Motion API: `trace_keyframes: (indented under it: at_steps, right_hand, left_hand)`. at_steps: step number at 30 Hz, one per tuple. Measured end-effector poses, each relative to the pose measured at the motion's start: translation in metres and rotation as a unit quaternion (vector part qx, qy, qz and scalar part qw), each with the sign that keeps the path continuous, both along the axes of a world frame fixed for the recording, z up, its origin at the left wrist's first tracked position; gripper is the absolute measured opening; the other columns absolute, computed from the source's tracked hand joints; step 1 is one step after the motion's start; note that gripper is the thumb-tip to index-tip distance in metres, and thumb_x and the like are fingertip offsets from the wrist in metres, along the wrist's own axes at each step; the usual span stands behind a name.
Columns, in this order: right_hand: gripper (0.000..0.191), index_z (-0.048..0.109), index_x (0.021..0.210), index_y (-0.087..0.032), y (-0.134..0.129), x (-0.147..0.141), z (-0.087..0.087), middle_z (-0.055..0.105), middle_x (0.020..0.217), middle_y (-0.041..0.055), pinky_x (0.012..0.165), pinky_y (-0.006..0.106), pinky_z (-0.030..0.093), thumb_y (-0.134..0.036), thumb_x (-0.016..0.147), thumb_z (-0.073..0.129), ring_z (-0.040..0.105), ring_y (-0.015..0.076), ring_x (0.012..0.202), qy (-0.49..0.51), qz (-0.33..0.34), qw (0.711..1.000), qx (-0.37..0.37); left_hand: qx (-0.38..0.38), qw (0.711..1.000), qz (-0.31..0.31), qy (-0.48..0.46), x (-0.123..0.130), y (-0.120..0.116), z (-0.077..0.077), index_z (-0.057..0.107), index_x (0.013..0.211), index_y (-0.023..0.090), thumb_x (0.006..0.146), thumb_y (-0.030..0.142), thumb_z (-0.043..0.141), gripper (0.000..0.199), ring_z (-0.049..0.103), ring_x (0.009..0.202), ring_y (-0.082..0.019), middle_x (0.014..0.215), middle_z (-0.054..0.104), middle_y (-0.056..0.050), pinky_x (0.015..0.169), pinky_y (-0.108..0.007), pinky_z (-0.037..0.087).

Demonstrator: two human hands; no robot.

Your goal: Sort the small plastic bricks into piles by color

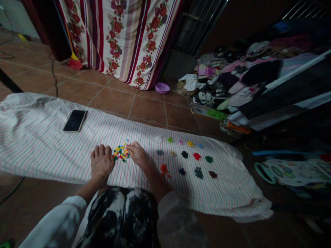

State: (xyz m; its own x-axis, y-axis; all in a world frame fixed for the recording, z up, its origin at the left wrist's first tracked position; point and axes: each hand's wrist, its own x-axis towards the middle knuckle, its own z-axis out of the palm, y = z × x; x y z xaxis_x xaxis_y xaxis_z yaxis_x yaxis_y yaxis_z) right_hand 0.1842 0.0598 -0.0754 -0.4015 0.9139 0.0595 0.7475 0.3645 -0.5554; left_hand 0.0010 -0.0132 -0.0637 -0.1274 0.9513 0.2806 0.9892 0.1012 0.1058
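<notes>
A pile of small mixed-colour pieces (121, 152) lies on the striped cloth (103, 125). Just left of the pile, my left hand (102, 161) rests flat on the cloth, fingers spread a little. At the pile's right edge is my right hand (138, 154), its fingertips pinched together; what they hold, if anything, is too small to name. Farther right, single-colour heaps sit in three rows, among them a yellow heap (190, 144), a red heap (197, 156), a black heap (184, 154), a dark green heap (209, 159) and an orange-red heap (164, 169).
A phone (75, 121) lies on the cloth at the left. Beyond the cloth's far edge, a purple basin (162, 88) stands on the tiled floor near a floral curtain (116, 38). Heaped clothes (227, 79) are at the right, and a red broom (74, 62) is at the back left.
</notes>
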Motion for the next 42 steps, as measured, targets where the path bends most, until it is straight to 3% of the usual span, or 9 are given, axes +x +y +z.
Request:
trace_keyframes:
  at_steps: [11, 21, 30, 42]
  right_hand:
    - [0.027, 0.078, 0.114, -0.027, -0.002, -0.004, 0.002, 0.062, 0.106, 0.0055, 0.087, 0.027, 0.051, -0.017, 0.096, 0.060, 0.061, 0.0179, 0.100, -0.010, -0.015, 1.000, -0.010]
    - [0.028, 0.078, 0.114, -0.028, 0.001, -0.003, 0.000, 0.063, 0.105, 0.0039, 0.085, 0.024, 0.050, -0.016, 0.096, 0.059, 0.061, 0.0157, 0.098, -0.006, 0.002, 1.000, 0.017]
    - [0.026, 0.076, 0.118, -0.027, -0.001, -0.010, 0.011, 0.063, 0.109, 0.0052, 0.086, 0.025, 0.049, -0.026, 0.101, 0.055, 0.061, 0.0159, 0.099, -0.024, 0.003, 1.000, 0.009]
    - [0.027, 0.074, 0.113, -0.025, 0.007, -0.031, 0.023, 0.065, 0.112, 0.0059, 0.093, 0.026, 0.048, -0.021, 0.101, 0.050, 0.059, 0.0167, 0.104, -0.105, 0.010, 0.994, 0.011]
  left_hand:
    - [0.015, 1.000, 0.000, -0.009, -0.002, 0.001, -0.007, 0.062, 0.120, 0.012, 0.093, 0.028, 0.038, 0.039, 0.047, 0.133, -0.038, 0.135, 0.058, -0.023, 0.105, -0.051, 0.036]
    - [-0.003, 1.000, 0.005, -0.005, 0.000, 0.000, -0.001, 0.062, 0.119, 0.010, 0.095, 0.027, 0.036, 0.039, 0.047, 0.133, -0.039, 0.136, 0.057, -0.023, 0.105, -0.051, 0.037]
    - [0.004, 0.999, 0.004, 0.038, 0.000, 0.000, -0.002, 0.062, 0.116, 0.011, 0.096, 0.028, 0.037, 0.036, 0.050, 0.129, -0.038, 0.134, 0.058, -0.022, 0.102, -0.048, 0.039]
    - [0.020, 0.999, 0.003, 0.042, -0.001, 0.001, -0.003, 0.063, 0.113, 0.012, 0.096, 0.027, 0.039, 0.033, 0.051, 0.126, -0.036, 0.130, 0.061, -0.021, 0.099, -0.047, 0.039]
